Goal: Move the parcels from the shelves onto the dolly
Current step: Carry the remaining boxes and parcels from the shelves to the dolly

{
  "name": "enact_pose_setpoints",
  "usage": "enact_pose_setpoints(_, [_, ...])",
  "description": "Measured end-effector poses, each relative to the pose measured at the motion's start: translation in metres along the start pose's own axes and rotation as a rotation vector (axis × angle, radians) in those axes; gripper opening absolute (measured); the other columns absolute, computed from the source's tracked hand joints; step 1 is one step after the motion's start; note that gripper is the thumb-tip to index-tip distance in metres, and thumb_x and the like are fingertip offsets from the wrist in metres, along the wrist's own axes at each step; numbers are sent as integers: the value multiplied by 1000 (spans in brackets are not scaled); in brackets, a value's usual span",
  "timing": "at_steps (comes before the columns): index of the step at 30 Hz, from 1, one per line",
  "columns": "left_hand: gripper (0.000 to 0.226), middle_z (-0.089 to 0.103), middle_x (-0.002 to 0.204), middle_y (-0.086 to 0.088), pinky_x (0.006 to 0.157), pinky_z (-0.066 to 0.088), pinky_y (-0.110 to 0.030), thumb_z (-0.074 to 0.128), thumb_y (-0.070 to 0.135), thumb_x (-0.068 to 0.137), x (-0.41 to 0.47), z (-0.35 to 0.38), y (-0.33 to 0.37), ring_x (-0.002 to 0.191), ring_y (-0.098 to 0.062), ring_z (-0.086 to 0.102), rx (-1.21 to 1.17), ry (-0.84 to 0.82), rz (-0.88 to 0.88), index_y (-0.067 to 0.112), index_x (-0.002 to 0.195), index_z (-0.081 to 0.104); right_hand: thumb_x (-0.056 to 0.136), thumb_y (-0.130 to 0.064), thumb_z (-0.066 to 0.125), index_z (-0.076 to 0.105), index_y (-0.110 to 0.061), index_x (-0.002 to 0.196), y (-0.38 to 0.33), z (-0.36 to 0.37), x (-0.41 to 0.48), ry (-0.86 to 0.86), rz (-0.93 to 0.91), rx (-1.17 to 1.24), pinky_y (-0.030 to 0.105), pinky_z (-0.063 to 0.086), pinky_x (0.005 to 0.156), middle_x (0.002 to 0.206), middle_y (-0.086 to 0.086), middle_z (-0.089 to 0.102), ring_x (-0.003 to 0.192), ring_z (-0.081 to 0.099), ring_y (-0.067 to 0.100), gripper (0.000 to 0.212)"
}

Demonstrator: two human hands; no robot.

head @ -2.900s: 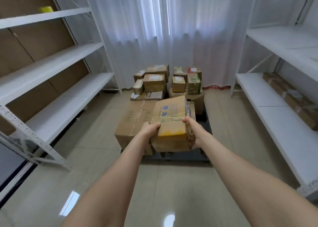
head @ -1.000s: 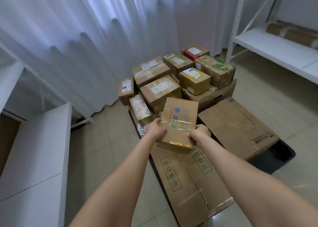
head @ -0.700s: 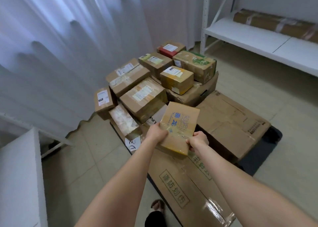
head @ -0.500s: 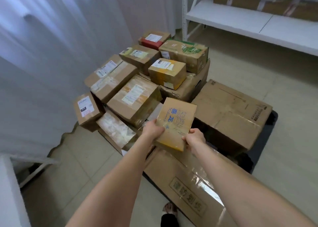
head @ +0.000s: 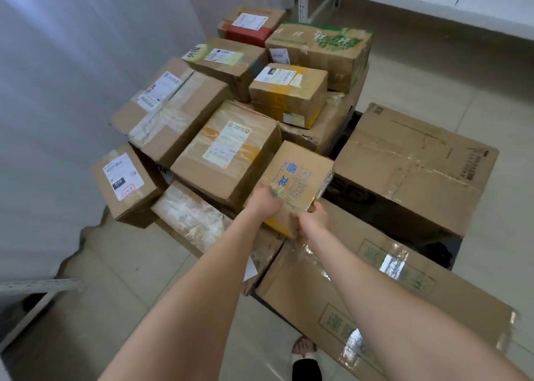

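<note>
Jointly, left grip, right grip hold blue-lettered parcel.

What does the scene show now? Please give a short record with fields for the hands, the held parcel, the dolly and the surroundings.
left hand: grips the near left edge of the held parcel
right hand: grips its near right corner
held parcel: small brown box with blue print, tilted, low over the load; whether it rests on anything cannot be told
dolly: dark platform, loaded with many taped cardboard parcels
surroundings: white curtain at left, white shelf at top right, tiled floor
</note>
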State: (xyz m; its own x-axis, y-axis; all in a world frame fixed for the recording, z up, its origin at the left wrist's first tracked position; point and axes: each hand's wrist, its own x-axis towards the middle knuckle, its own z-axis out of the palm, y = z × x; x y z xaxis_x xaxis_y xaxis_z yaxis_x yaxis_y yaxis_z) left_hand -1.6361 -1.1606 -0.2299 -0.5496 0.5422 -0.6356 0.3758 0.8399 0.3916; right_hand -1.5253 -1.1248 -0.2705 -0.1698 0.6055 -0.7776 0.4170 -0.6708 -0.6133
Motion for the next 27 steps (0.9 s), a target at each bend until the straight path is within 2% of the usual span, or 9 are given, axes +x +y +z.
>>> enact_pose_setpoints(2, [50,32,151,-11,105,35,-32,47,15,95,1,4,-4,134,-28,39,22,27,18,5,143,37,85,-2,62,43,-22,141,-1,6,4,29,-40,11,37,51,93,127,7,61,109,59,27,63])
enact_pose_setpoints(7, [47,36,149,-14,108,32,-35,42,10,95,0,6,-9,134,-30,39,40,47,38,4,142,40,89,0,55,31,-27,150,-12,20,1,-84,-51,21,32,48,83,131,5,59,105,56,23,71])
enact_pose_setpoints(11, [54,35,150,-14,110,32,-34,45,10,95,-11,3,-7,136,-28,38,31,27,14,6,147,33,88,2,57,27,-19,152,-18,10,-8,-108,-56,-75,32,42,100,141,6,51,122,51,24,74])
enact_pose_setpoints(14, [53,35,149,-13,105,35,-33,41,8,95,-29,-2,8,133,-28,41,19,43,7,8,147,32,88,-8,63,29,-21,151,-25,-15,-23,-63,-97,-172,33,39,104,145,5,47,129,47,27,73])
enact_pose_setpoints(17, [52,38,148,-12,101,40,-34,43,9,95,-55,-8,33,128,-29,46,13,62,16,11,146,34,90,-12,61,27,-22,152,-36,-49,-46,-25,-144,-277,39,39,108,148,11,38,132,42,31,72])
enact_pose_setpoints(21, [50,44,144,-12,81,49,-28,43,9,96,-105,-3,83,110,-26,57,37,86,75,11,145,35,91,-18,61,24,-25,152,-43,-117,-82,45,-200,-371,40,42,105,149,14,33,129,45,33,72])
enact_pose_setpoints(24, [47,50,138,-15,101,44,-36,45,13,97,-148,11,124,122,-30,51,61,91,122,9,143,38,91,-17,61,26,-27,151,-47,-176,-108,108,-217,-359,36,46,94,146,12,39,125,48,32,71])
enact_pose_setpoints(25, [47,51,137,-15,102,42,-36,46,14,97,-166,20,141,124,-30,50,68,84,152,9,144,38,90,-17,61,25,-28,151,-46,-202,-121,125,-225,-335,35,46,91,146,11,40,125,48,31,72])
enact_pose_setpoints(27, [49,50,139,-15,100,43,-34,48,16,97,-205,40,178,123,-28,51,72,69,215,10,145,37,89,-16,62,26,-29,151,-42,-258,-147,159,-258,-277,37,45,99,145,9,42,127,47,30,73])
